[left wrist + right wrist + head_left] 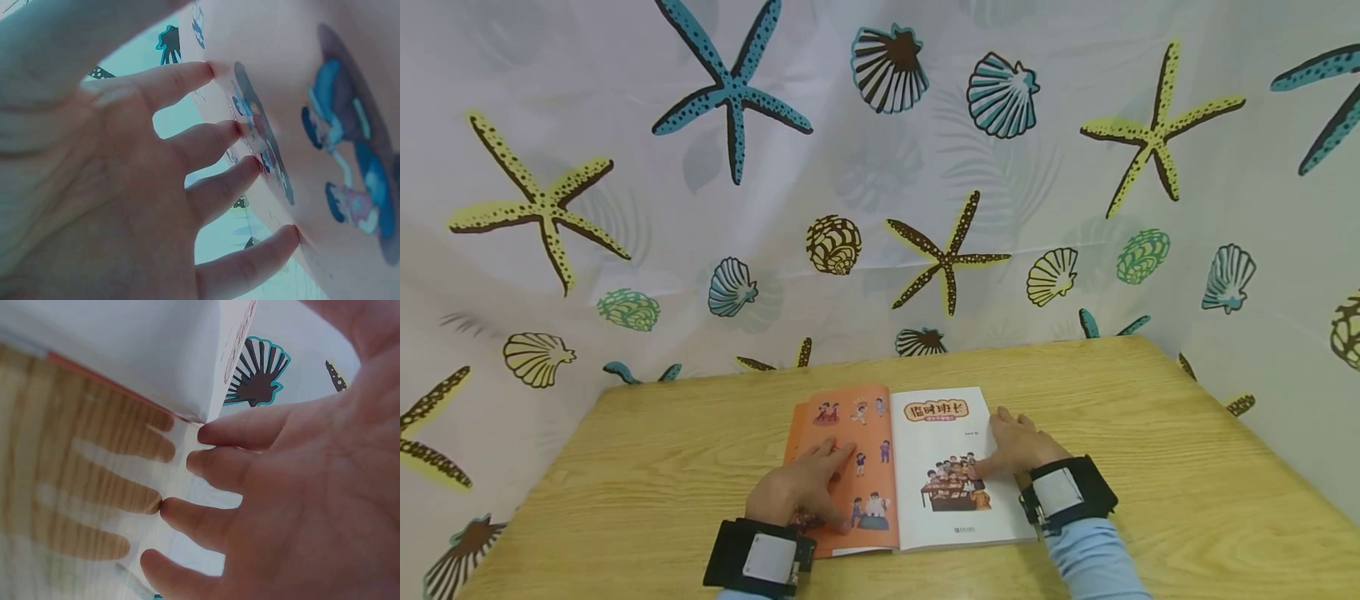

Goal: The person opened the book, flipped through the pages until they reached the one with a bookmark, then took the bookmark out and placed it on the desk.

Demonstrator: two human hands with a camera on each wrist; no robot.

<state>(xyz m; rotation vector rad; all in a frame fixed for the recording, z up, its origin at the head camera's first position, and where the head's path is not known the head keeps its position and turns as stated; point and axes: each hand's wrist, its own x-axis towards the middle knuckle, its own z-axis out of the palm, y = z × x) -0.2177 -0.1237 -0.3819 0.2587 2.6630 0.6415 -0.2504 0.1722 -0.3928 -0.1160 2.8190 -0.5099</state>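
Book (934,533) lies spread on the wood table (647,475), nr the middle, betw. the person's two hands: orange pg (874,479) on L, white pg (925,442) w/ a printed group scene on R. L hand (796,490) has its fingers well parted & fairly straight, tips touching the orange pg, nothing gripped. R hand (1024,446) is also spread, nothing in its grasp: fingers at & just past the book's R edge, down by the table, thumb over the white pg; can't tell how hard it presses. Black straps (1086,492) on both wrists, lt-blue sleeves (1093,554) below, shell-&-starfish cloth (790,217) behind
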